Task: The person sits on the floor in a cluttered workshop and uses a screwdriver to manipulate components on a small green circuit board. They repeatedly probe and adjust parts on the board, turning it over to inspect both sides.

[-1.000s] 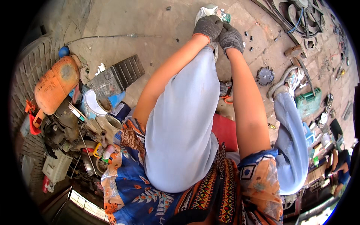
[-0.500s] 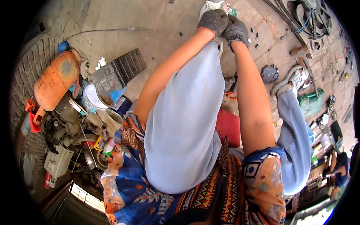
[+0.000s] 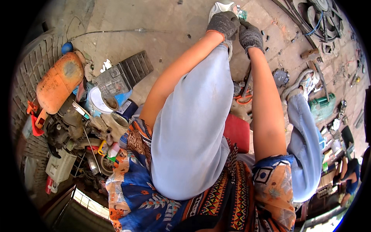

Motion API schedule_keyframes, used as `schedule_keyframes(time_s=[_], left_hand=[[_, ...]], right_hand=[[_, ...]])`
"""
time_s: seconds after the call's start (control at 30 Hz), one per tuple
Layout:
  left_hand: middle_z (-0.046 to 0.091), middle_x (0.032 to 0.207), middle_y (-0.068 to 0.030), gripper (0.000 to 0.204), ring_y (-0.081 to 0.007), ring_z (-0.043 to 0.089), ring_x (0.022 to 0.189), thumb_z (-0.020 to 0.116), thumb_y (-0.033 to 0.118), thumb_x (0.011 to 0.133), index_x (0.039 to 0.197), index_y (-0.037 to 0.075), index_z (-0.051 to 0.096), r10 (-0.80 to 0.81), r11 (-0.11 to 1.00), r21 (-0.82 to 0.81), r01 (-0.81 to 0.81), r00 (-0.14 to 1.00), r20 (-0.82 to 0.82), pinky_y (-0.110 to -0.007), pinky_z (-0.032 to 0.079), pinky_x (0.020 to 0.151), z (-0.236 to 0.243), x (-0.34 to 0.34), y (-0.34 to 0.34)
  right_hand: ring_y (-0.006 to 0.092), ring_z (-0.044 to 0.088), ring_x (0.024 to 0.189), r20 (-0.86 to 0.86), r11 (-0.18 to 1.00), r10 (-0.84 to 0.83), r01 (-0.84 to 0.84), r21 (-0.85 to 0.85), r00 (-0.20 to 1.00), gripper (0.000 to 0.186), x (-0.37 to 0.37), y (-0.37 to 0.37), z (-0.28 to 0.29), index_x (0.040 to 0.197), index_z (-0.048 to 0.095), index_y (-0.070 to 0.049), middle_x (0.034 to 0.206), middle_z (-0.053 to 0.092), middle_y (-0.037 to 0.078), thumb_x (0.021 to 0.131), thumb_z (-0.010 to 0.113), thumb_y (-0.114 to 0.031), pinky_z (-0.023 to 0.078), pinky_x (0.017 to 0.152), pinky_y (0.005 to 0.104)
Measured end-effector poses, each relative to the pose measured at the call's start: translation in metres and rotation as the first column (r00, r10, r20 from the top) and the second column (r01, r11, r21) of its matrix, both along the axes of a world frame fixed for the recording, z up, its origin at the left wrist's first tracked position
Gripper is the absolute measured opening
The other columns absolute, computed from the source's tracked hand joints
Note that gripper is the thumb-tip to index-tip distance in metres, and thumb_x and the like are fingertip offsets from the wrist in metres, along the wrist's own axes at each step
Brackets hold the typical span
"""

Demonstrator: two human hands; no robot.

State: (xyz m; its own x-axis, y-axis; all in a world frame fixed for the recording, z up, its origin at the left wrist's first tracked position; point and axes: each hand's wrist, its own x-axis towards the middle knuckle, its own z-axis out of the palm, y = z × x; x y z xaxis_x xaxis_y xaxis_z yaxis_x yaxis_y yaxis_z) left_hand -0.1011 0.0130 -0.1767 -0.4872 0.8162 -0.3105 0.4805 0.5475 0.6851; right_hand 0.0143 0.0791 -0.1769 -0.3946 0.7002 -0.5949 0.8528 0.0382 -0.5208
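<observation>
Both of my hands wear dark grey knitted gloves and are close together at the top, beside my shoe (image 3: 217, 7). A small green circuit board (image 3: 242, 14) sticks out past the fingers of my left hand (image 3: 224, 24), which is closed and seems to hold it. My right hand (image 3: 251, 38) is closed just to the right and below the board, a small gap from the left hand. Its fingertips are bunched, and what they hold, if anything, is hidden. Several small black parts (image 3: 267, 38) lie on the floor right of my right hand.
An orange-handled tool (image 3: 244, 98) and a round dark part (image 3: 280, 77) lie between my legs. A hammer (image 3: 311, 55) and a green case (image 3: 322, 105) are at right. Left are a black tray (image 3: 136, 67), paint cans and an orange tank (image 3: 60, 83). A person (image 3: 351, 176) is far right.
My right hand has moved a little right and down, apart from the left hand. More of the green board shows. The whole view has shifted slightly.
</observation>
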Motion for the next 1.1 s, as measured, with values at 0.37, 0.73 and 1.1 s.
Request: schedule_keyframes(time_s=[0.37,0.73,1.1], left_hand=[[0.065,0.090,-0.0167,0.031,-0.0349,0.061,0.083,0.047,0.034,0.082,0.087,0.011,0.068,-0.020,1.000,0.002,0.021,0.996,-0.084,-0.044,0.048,0.079,-0.019,-0.002,0.003],[0.066,0.086,-0.0141,0.027,-0.0338,0.062,0.080,0.054,0.033,0.080,0.089,0.011,0.068,0.002,0.998,0.060,0.000,1.000,-0.027,-0.041,0.049,0.075,-0.013,-0.003,0.000],[0.067,0.072,-0.0098,0.019,-0.0176,0.065,0.062,0.055,0.020,0.084,0.088,0.005,0.066,0.035,0.995,0.085,-0.045,0.992,0.119,-0.031,0.051,0.060,0.023,0.000,-0.022]], right_hand=[[0.0357,0.054,0.109,-0.023,0.995,-0.006,0.009,0.102,1.000,0.038,-0.011,-0.005,0.000,0.120,0.059,-0.021,0.116,0.059,0.018,0.087,0.046,-0.034,0.042,0.094,0.0420],[0.0342,0.056,0.104,-0.051,0.989,0.020,-0.012,0.144,0.999,0.038,0.003,-0.015,0.010,0.124,0.055,-0.016,0.112,0.060,0.018,0.088,0.048,-0.028,0.044,0.090,0.0395],[0.0295,0.062,0.092,-0.111,0.945,-0.138,0.164,0.282,0.984,0.034,0.007,0.010,-0.004,0.117,0.060,-0.013,0.101,0.065,0.015,0.086,0.058,-0.025,0.048,0.083,0.0380]])
